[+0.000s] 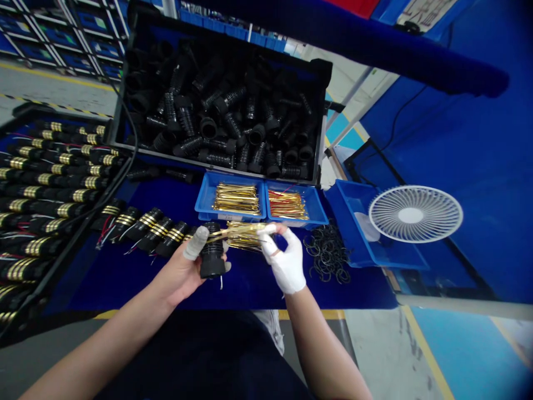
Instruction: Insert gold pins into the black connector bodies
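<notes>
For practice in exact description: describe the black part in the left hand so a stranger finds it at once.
Find the big black crate of ribbed parts, then the two blue trays before it. Just nearer, the left hand holds one black ribbed cylinder upright; it alone is hand-held, with gold strips meeting its top.

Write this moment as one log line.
left hand: holds black tube | right hand: pinches gold strips | behind: blue trays

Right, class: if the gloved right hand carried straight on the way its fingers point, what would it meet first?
Probably the black ribbed part held in the left hand. The right hand points leftward along the gold strip it pinches, which reaches that part; depth is unclear.
</notes>
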`<state>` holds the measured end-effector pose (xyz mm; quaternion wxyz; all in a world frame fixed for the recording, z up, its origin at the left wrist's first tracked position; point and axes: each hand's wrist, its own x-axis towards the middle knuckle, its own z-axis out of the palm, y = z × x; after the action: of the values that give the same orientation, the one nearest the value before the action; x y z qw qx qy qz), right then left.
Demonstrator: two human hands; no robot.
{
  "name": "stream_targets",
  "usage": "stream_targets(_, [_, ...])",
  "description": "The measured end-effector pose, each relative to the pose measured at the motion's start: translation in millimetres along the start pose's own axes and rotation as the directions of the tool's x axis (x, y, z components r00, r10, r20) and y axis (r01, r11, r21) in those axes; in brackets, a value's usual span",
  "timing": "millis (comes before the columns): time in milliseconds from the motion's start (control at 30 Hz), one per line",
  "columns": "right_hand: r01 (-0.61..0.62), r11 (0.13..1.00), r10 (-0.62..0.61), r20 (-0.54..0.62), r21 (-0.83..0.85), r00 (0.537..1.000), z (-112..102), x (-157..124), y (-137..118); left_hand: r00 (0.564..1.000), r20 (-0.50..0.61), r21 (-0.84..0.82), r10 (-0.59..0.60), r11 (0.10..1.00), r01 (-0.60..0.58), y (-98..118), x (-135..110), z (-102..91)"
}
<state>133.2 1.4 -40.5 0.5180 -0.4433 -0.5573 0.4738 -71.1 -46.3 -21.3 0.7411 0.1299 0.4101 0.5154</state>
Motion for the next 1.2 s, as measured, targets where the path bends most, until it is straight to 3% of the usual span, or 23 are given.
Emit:
stream_targets(133, [0.257,0.966,-0.237,0.296,-0.030,0.925,10,-10,-11,0.979,0.101,0.087,-0.179,0.982,0.170,-20,4,-7.3])
stream_targets(233, [0.312,0.950,-0.289,0.315,-0.024,0.904,18,-17,-12,0.929,0.187,0.100,-0.319,0.947,0.305,-31,2,-10.7])
stream_targets(367, [0.254,0.966,-0.240,0.189,-0.054,0.952,22,-23,-3,0.971,0.177,0.001,-0.158,0.987,0.161,-33,-3,-7.4])
stream_targets(467, [0.191,0.975,-0.181,0.086,-0.114,0.980,21,-27,0,0.975,0.188,0.024,-0.122,0.993,0.120,-32,-1,-3.2])
stream_targets(633, [0.312,0.906,-0.232,0.280,-0.288,0.932,12,-30,-8,0.978,0.168,0.108,-0.124,0.988,0.107,-29,4,-1.8])
stream_targets(800, [0.073,0.944,-0.018,0.171,-0.321,0.985,2,-28,-4,0.992,0.116,0.119,-0.040,0.993,0.026,-34,3,2.6])
stream_targets(967, [0.012,0.946,0.040,0.152,-0.325,0.988,1,-36,4,0.989,0.146,0.238,-0.021,0.971,-0.015,-48,9,3.5])
stream_targets(1067, [0.150,0.937,-0.061,0.275,-0.316,0.959,-8,-42,5,0.985,0.165,0.287,-0.046,0.958,-0.003,-52,15,-1.1])
stream_targets(1133, [0.324,0.891,-0.171,0.427,-0.318,0.888,-16,-46,7,0.988,0.138,0.290,-0.072,0.957,0.029,-51,20,-4.9])
stream_targets(1167, [0.371,0.874,-0.201,0.461,-0.313,0.864,-19,-48,9,0.990,0.116,0.296,-0.083,0.954,0.045,-50,22,-6.6])
stream_targets(1200, [0.368,0.879,-0.210,0.446,-0.304,0.870,-21,-49,10,0.992,0.094,0.309,-0.084,0.950,0.051,-49,23,-8.1])
